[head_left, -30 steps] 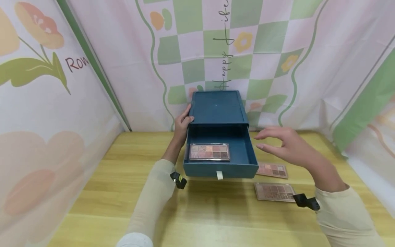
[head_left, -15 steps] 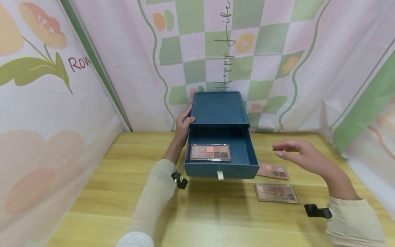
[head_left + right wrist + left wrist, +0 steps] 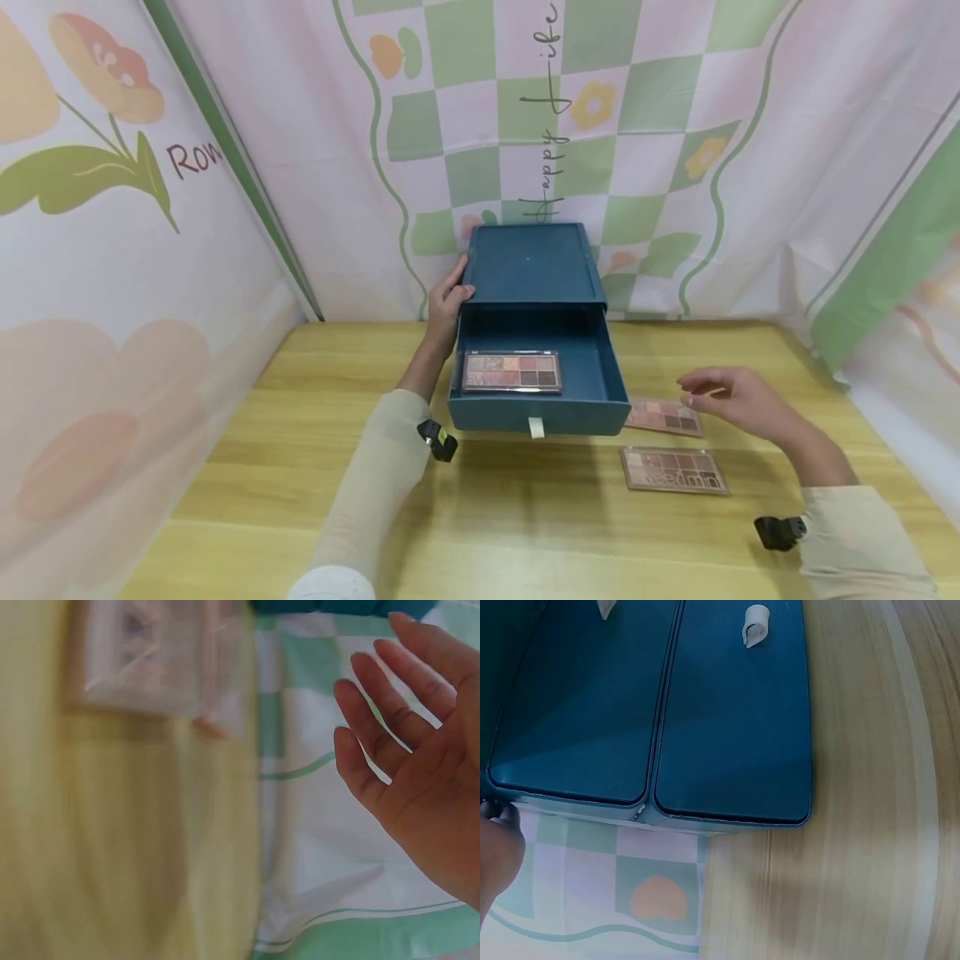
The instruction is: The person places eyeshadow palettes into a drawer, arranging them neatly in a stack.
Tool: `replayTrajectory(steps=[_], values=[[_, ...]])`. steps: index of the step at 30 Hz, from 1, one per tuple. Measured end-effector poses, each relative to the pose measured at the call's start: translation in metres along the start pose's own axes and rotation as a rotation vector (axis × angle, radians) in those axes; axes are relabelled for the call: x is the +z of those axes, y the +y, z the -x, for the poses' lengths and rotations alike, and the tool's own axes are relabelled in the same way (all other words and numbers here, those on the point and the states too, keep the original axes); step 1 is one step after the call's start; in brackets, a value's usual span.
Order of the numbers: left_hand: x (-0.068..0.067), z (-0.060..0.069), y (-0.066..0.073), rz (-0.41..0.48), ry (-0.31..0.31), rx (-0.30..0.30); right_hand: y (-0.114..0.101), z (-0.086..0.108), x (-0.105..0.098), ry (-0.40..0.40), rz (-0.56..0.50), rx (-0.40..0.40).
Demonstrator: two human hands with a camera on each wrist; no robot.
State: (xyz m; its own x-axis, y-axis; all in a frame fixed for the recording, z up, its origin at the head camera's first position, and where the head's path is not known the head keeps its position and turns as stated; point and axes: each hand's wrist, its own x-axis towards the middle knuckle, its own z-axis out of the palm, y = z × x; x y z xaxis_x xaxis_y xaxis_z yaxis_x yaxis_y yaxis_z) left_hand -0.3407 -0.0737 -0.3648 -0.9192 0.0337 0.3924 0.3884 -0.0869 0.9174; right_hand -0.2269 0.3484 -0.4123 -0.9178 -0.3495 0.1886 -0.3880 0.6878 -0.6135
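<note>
In the head view, my left hand [image 3: 446, 312] holds the left side of a dark blue drawer box [image 3: 528, 262], thumb over its upper edge. Its top drawer [image 3: 588, 367] is pulled out, with an eyeshadow palette [image 3: 512, 372] lying in the left part. My right hand [image 3: 750, 406] hovers, fingers loosely bent and holding nothing, by the right end of a second palette [image 3: 663, 417] on the table. Nearer the front lies a third palette [image 3: 673, 470]. From the right wrist, the right hand's fingers [image 3: 371, 727] appear spread; the palettes there are blurred.
Below the pulled-out drawer, the left wrist view shows two closed drawer fronts [image 3: 735, 720] with white pull tabs [image 3: 756, 625]. The box stands on a wood-grain table [image 3: 315, 467]. A patterned curtain [image 3: 472, 117] hangs close behind it, with more cloth at both sides.
My right hand has drawn away from the drawer's right side, moving right and then down towards the palettes on the table. The left hand and the box stay almost where they were.
</note>
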Motion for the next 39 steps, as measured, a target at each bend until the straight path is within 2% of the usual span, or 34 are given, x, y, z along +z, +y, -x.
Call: replayTrajectory(steps=[8,13,23,39], values=[[0.0,0.0,0.0,0.036,-0.012,-0.001,0.027,0.001,0.011,0.005,0.092,-0.009],[0.0,0.0,-0.002,0.025,-0.005,-0.001,0.036,0.003,0.017,-0.03,0.088,0.006],[0.002,0.0,-0.002,0.015,0.03,0.022,0.043,0.003,0.027,-0.105,0.119,0.076],[0.002,0.0,-0.001,0.028,0.031,-0.003,0.047,-0.007,0.03,-0.149,0.114,0.145]])
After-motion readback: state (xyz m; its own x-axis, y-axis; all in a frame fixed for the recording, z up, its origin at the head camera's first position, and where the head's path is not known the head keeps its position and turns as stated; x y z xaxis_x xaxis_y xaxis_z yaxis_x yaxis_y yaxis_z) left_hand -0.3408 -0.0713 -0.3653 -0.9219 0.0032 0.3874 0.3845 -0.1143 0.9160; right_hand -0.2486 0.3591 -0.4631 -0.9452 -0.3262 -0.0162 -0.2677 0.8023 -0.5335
